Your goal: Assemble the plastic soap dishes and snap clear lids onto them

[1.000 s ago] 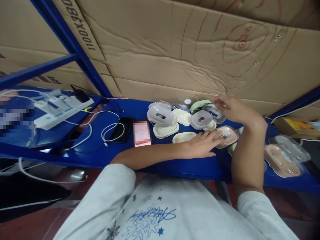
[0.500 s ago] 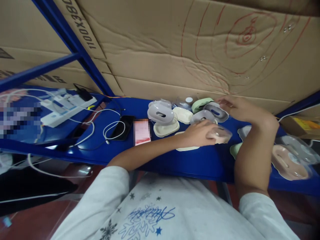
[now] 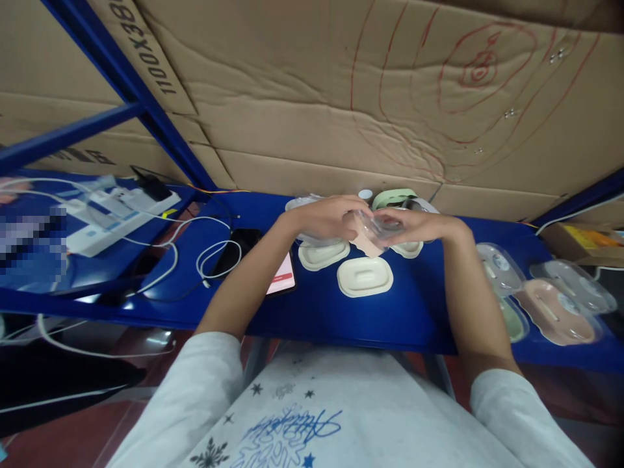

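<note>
Gripping the pink dish (image 3: pixel 363 242) between thumb and curled fingers, the left hand (image 3: pixel 327 218) holds it tilted over the middle of the blue table (image 3: pixel 312 318). The right hand (image 3: pixel 414 225) meets it from the right, thumb and fingers parted around the clear cover (image 3: pixel 376 225); blur hides whether they grip or only touch it. Hands on opposite sides probably keep the dish steady. A cream tray (image 3: pixel 364 278) lies flat on the near side of them. Covered dishes (image 3: pixel 548 312) sit well apart at the right, perhaps so the groups do not mix.
</note>
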`<state>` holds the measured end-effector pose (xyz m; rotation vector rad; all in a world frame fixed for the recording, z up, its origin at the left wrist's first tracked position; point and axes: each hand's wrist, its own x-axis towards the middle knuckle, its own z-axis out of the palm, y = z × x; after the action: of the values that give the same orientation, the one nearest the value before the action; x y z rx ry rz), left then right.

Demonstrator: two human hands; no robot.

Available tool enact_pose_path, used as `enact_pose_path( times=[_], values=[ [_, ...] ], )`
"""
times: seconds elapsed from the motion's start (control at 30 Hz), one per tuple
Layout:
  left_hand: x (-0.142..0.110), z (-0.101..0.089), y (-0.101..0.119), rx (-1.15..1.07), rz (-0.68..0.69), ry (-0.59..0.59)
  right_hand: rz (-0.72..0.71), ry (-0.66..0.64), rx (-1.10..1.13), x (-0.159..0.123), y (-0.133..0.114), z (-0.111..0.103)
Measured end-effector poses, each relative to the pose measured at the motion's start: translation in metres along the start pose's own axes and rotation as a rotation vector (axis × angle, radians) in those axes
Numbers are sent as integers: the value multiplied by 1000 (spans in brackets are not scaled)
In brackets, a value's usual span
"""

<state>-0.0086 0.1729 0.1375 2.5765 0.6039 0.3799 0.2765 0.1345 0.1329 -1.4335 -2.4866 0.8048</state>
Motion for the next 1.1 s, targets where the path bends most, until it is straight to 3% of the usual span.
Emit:
enact_pose_path(
  times=[0.1, 0.23, 0.47, 0.67, 0.83, 1.0, 1.1],
  values=[
    [-3, 0, 1, 58, -27, -17, -19, -82, 73, 10, -3, 11],
    [-5, 3, -2, 61, -33, 59, -2, -8, 44, 16, -4, 15],
    [4, 12, -15, 158, -123, 156, -25, 184, -41, 13, 4, 3],
    [10, 16, -22, 160, -78, 226, -41, 197, 44, 14, 7, 3],
    [11, 13, -28, 67, -9, 252, -20, 181, 264, 20, 23, 6],
    [12, 13, -37, 98, 29, 371, 84, 368, 68, 25, 38, 7],
    [15, 16, -38, 163, -6, 458, 154, 512, -63, 24, 27, 6]
  ],
)
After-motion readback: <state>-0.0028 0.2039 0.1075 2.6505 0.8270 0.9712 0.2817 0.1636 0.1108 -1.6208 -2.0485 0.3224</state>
